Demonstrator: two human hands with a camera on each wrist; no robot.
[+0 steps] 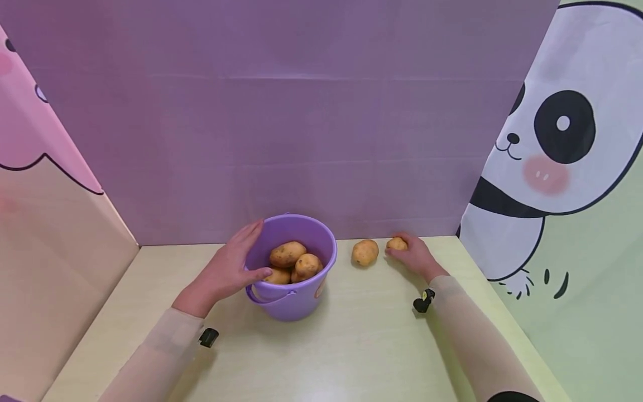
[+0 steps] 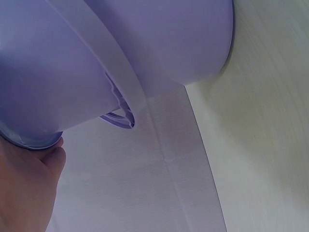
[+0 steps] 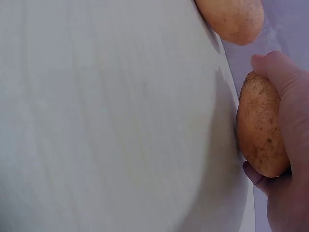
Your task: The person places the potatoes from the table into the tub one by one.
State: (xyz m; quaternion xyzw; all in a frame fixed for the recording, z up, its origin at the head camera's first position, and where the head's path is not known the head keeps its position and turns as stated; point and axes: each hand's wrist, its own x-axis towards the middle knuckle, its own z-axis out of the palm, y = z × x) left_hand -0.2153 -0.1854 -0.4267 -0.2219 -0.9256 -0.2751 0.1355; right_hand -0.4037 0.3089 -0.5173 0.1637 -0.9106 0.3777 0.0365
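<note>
Pale wood-look laminate forms the table (image 1: 351, 346), on which everything is set, and purple panels close it in at the back. The purple plastic bucket (image 1: 296, 296) is stood near the middle, with its handle folded down at the front, and is steadied by the left hand (image 1: 228, 271), whose straight fingers are laid against its rim and side. Several potatoes (image 1: 291, 259) are heaped inside it, so it is judged fairly heavy, though thin-walled and a little flexible; it is best gripped by the rim or handle. A loose potato (image 1: 365, 252) is left lying near the back wall, just beside the one being taken. That small potato (image 3: 260, 125) is wrapped by the curled fingers of the right hand (image 1: 414, 255). It is judged firm, dense, dry-skinned, not fragile, and best grasped around its middle.
</note>
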